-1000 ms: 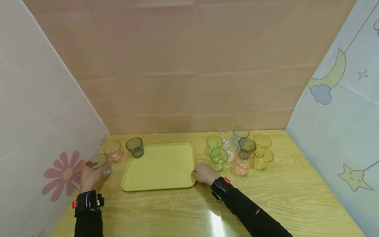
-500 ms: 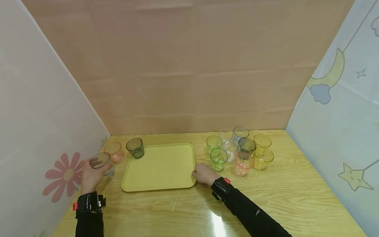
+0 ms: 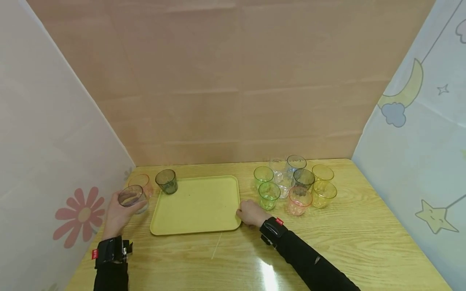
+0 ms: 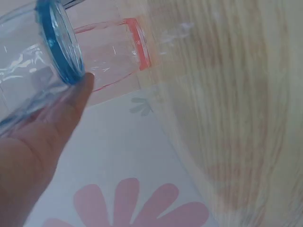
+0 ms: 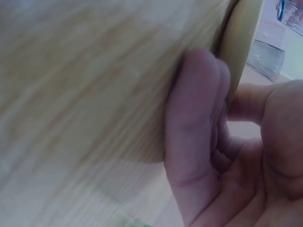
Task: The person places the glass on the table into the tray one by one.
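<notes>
My left hand (image 3: 118,216) grips a clear glass with a faint blue tint (image 3: 135,197) by its side. In the left wrist view the glass's thick blue base (image 4: 59,45) hangs above the wood. Just behind it stands a pink glass (image 3: 147,185), partly overlapped by the held one. My right hand (image 3: 251,212) pinches the right edge of a yellow tray (image 3: 196,206), thumb against the rim and fingers curled below it, as the right wrist view shows. A dark grey-green glass (image 3: 167,182) is at the tray's back left corner.
Right of the tray several glasses stand close together: green glasses (image 3: 269,196), a pink one (image 3: 299,202), yellow ones (image 3: 324,195), a dark one (image 3: 303,178), and clear ones behind. A printed wall (image 3: 73,161) borders the left side, and a brown sheet (image 3: 236,101) the back.
My left hand has raised the blue-tinted glass and carried it a little to the right, so it now overlaps the pink glass. The right hand and tray stay in place.
</notes>
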`<state>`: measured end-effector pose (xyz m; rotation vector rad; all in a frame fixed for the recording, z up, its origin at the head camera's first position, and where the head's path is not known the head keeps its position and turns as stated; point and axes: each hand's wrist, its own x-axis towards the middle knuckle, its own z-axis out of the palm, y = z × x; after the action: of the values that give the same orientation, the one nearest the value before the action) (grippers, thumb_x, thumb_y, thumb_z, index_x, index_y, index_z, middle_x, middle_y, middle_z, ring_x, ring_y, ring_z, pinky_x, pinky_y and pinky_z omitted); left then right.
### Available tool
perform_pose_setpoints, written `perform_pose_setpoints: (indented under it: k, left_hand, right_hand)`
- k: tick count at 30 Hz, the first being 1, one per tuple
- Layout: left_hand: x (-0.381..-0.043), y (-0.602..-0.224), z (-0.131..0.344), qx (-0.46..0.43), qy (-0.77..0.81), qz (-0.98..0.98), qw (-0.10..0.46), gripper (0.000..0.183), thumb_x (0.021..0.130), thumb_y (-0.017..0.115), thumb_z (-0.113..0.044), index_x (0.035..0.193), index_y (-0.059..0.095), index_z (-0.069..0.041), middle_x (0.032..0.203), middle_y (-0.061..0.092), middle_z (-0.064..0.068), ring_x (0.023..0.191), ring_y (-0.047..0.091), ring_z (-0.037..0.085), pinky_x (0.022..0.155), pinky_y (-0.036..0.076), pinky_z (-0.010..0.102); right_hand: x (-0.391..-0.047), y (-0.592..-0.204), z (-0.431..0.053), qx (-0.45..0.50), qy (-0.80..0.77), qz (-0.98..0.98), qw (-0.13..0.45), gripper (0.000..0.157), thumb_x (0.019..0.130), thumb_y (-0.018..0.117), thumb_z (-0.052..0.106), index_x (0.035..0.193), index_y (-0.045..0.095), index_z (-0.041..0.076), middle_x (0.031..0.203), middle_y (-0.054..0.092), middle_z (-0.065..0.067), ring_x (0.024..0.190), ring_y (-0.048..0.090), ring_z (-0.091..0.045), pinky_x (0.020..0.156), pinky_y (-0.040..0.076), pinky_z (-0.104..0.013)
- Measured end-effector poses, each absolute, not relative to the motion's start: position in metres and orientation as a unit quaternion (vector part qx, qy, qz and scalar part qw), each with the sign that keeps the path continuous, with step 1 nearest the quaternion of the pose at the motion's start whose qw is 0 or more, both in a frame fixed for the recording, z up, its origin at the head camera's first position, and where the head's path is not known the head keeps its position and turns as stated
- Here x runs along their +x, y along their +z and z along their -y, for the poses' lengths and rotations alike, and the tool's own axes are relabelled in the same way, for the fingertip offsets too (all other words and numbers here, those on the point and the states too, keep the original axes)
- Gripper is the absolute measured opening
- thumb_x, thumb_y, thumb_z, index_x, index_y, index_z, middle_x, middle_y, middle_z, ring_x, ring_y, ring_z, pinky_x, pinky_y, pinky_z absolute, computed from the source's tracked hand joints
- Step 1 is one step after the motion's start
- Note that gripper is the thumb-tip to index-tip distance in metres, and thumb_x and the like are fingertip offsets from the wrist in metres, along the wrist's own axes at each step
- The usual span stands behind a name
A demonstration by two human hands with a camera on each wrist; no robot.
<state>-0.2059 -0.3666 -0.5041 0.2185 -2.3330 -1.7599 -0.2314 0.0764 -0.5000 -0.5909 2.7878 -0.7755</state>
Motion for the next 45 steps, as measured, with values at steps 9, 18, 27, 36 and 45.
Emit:
perform_pose_setpoints:
  k: [9,18,27,36,45]
  left_hand:
    - [-0.212,-0.514,0.362,-0.008,-0.534,0.842,0.083,0.074,0.087,0.075,-0.034,0.148,0.036,-0.024,0.136,0.050,0.005,0.120,0.053,0.011,0.091,0.050,0.029]
    - [-0.198,-0.475,0.318,-0.021,-0.515,0.854,0.072,0.077,0.085,0.078,-0.026,0.147,0.035,-0.010,0.131,0.056,0.018,0.117,0.057,0.023,0.082,0.051,0.021]
    - [-0.208,-0.479,0.309,-0.026,-0.497,0.867,0.036,0.087,0.082,0.080,-0.034,0.149,0.032,-0.008,0.139,0.049,0.025,0.126,0.051,0.040,0.088,0.053,0.030]
    - [-0.211,-0.482,0.304,-0.013,-0.474,0.880,0.028,0.095,0.078,0.082,-0.039,0.151,0.030,-0.007,0.137,0.049,0.024,0.122,0.053,0.042,0.091,0.050,0.051]
    - [-0.217,-0.486,0.302,0.006,-0.480,0.877,0.015,0.100,0.076,0.084,-0.040,0.151,0.028,-0.004,0.141,0.047,0.026,0.127,0.049,0.043,0.093,0.050,0.051]
  right_hand:
    - [-0.231,-0.501,-0.077,-0.206,-0.262,-0.938,0.098,0.038,0.094,0.053,0.011,0.056,0.052,0.012,0.040,0.042,0.008,0.030,0.040,-0.004,0.033,0.035,-0.020]
    - [-0.231,-0.503,-0.076,-0.212,-0.244,-0.942,0.091,0.038,0.094,0.053,0.013,0.056,0.050,0.013,0.041,0.041,0.008,0.031,0.038,-0.004,0.034,0.033,-0.021]
    - [-0.231,-0.500,-0.076,-0.202,-0.250,-0.941,0.103,0.037,0.094,0.053,0.013,0.057,0.052,0.012,0.044,0.045,0.005,0.032,0.040,-0.006,0.036,0.035,-0.022]
    - [-0.232,-0.498,-0.077,-0.199,-0.254,-0.940,0.109,0.037,0.095,0.052,0.012,0.058,0.052,0.012,0.045,0.047,0.004,0.031,0.041,-0.006,0.033,0.036,-0.022]
    - [-0.233,-0.499,-0.078,-0.212,-0.257,-0.938,0.096,0.034,0.094,0.053,0.012,0.060,0.053,0.012,0.046,0.047,0.004,0.033,0.040,-0.006,0.035,0.035,-0.021]
